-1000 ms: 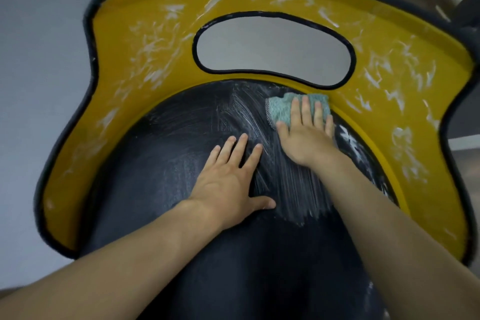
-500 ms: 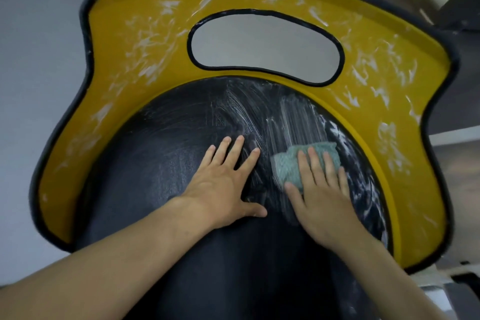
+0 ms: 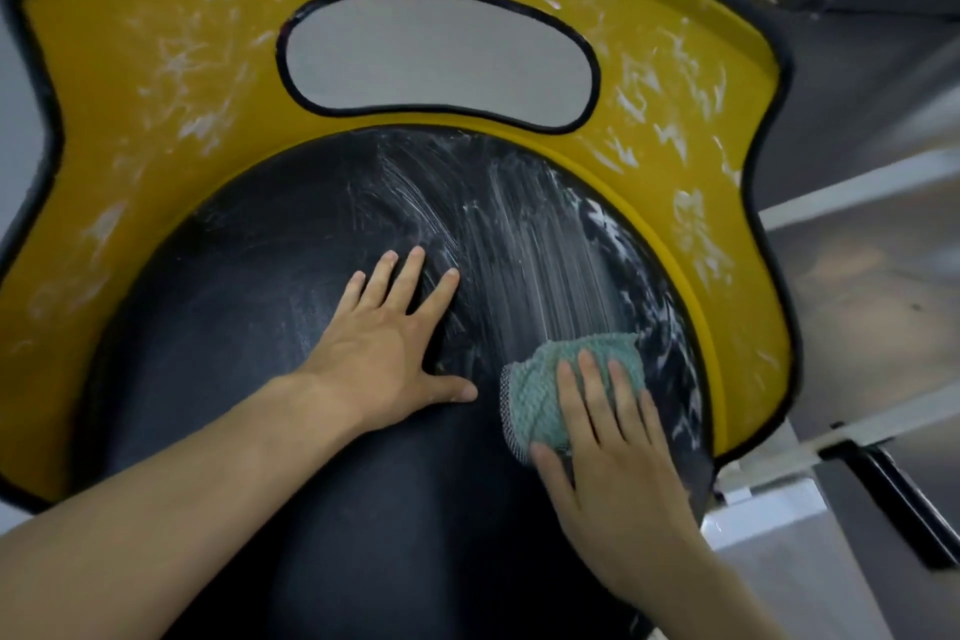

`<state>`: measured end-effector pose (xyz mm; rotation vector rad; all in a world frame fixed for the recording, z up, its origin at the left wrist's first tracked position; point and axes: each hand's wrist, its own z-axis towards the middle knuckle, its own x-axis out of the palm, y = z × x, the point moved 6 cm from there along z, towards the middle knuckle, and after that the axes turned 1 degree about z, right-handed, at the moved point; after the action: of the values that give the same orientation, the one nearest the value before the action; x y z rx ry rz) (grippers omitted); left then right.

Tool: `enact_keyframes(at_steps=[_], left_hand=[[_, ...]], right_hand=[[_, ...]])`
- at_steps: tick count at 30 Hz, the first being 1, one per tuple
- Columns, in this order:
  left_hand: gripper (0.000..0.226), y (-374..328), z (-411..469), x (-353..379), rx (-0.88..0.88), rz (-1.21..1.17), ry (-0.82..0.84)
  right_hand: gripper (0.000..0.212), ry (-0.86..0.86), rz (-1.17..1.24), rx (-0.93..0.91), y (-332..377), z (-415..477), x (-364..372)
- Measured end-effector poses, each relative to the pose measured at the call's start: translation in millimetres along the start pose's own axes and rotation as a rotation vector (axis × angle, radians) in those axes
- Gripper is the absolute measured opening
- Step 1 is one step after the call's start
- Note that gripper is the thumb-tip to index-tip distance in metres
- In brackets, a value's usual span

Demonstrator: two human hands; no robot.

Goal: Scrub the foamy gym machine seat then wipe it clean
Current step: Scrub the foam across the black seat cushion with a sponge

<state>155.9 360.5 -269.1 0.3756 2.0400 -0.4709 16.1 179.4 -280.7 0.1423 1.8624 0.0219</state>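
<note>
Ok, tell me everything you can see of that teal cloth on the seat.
The teal cloth looks knobbly and knitted, folded into a pad, with a grey mesh strip along its left edge. It lies on the right side of the black seat pad, just below white foam streaks. The right hand presses it with straight fingers, covering its right part; the thumb sits at its lower edge.
</note>
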Motion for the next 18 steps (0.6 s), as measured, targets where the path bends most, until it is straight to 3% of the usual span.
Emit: enact_keyframes(at_steps=[6,10,13,18], left_hand=[[0.115,1.2,-2.5,1.4,0.003,-0.005,-0.018],[0.116,2.3,-1.3,1.0,0.008,0.007,-0.020],[0.117,2.7,-1.1,1.2,0.016,0.009,-0.013],[0.115,2.7,-1.9,2.0,0.019,0.014,-0.010]], right_hand=[[0.074,-0.107,0.073,0.059,-3.4,127.0,-37.9],[0.075,-0.069,0.085,0.071,-0.4,186.1,-55.9],[0.081,-0.072,0.058,0.043,-1.5,152.9,-53.4],[0.078,-0.029,0.065,0.021,-3.7,22.3,-22.9]])
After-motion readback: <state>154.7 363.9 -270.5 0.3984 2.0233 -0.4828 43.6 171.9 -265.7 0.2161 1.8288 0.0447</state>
